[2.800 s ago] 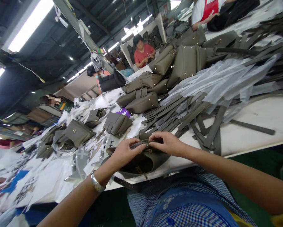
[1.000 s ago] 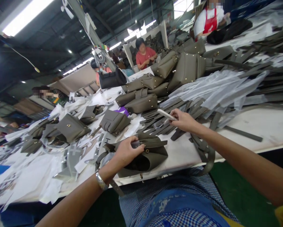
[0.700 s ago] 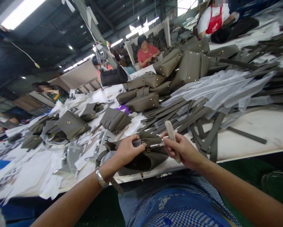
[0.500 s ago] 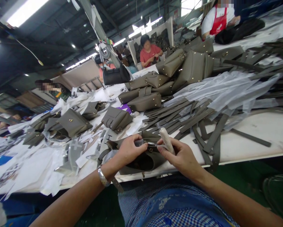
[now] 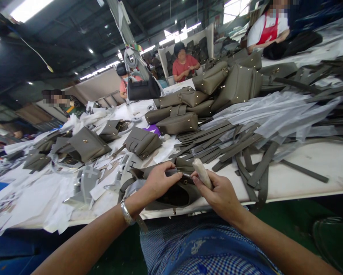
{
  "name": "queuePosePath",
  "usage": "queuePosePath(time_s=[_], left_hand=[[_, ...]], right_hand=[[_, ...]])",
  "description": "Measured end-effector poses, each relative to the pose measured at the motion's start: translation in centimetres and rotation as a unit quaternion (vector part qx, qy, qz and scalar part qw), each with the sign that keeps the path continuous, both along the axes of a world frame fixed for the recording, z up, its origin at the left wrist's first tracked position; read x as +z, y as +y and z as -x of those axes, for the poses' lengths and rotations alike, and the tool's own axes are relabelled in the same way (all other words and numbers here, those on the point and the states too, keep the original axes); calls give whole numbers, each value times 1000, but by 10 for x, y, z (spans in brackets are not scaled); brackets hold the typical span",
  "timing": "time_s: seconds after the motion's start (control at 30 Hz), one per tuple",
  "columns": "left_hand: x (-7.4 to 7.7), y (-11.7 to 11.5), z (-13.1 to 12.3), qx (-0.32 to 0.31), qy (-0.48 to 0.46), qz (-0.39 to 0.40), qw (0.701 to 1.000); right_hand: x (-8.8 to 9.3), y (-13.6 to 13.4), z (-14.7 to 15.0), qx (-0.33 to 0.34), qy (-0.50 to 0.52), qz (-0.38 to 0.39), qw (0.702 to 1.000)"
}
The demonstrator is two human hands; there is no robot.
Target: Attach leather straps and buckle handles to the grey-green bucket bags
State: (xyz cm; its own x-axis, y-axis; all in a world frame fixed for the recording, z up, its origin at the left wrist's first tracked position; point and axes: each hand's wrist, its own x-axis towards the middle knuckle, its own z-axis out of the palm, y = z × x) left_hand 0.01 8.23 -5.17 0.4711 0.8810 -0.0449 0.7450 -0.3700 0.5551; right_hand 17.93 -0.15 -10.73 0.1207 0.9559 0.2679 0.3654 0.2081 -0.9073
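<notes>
Now, from the head view: back at the olive bag (image 5: 174,196) with a pale-handled tool (image 5: 201,173) — picked up a second ago from over by the loose straps (image 5: 231,145), then carried in toward the body. Nearly three seconds back, worked this same top edge with the bare fingertips of both hands. Means tool work on that edge rather than finger work, with the dark tip now laid right at the pinched spot, though too small to tell exactly what it touches.

Grasps the tool in the right hand (image 5: 220,193), fingers closed round the handle, with the pale end sticking up past the thumb. Pinches the bag's top edge in the left hand (image 5: 156,181), thumb and fingers clamped on it, a bracelet (image 5: 127,213) on the wrist. Has kept that left-hand pinch through every earlier frame.

Lies at the near edge of the table (image 5: 303,179), mouth open and dark inside, partly overhanging toward the lap. Sits under and between both hands — touched directly by the left, and by the right apparently only through the tool tip. Leaves the straps just beyond the right hand, finished bags (image 5: 177,122) farther back, plastic sheets (image 5: 288,110) off to the far right. Shows other people (image 5: 185,65) at work across the table, well apart.
</notes>
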Motion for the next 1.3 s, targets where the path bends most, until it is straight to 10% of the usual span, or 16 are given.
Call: queuePosePath(time_s=[0.4, 0.5, 0.67, 0.77, 0.9, 1.07, 1.2, 1.3], left_hand=[[-14, -19, 1, 22, -34, -56, 998], [-15, -16, 2, 13, -30, -73, 997], [5, -2, 8, -75, 17, -14, 997], [26, 4, 21, -86, 15, 1, 996], [37, -1, 58, -10, 60, -36, 998], [21, -9, 92, 54, 80, -80, 992], [21, 4, 88, 54, -51, -30, 997], [15, 9, 91, -29, -150, 93, 984]], right_hand=[[-12, -3, 18, 38, -49, 6, 998], [-15, 3, 17, 48, 79, 72, 993], [-18, 25, -12, 156, 335, 213, 905], [-22, 53, -38, 86, 241, 135, 957], [-20, 108, -63, -26, -144, 24, 989], [30, 119, -43, 1, -361, -84, 929], [83, 86, 9, 262, -228, -146, 926], [104, 71, 34, 337, -202, -89, 915]])
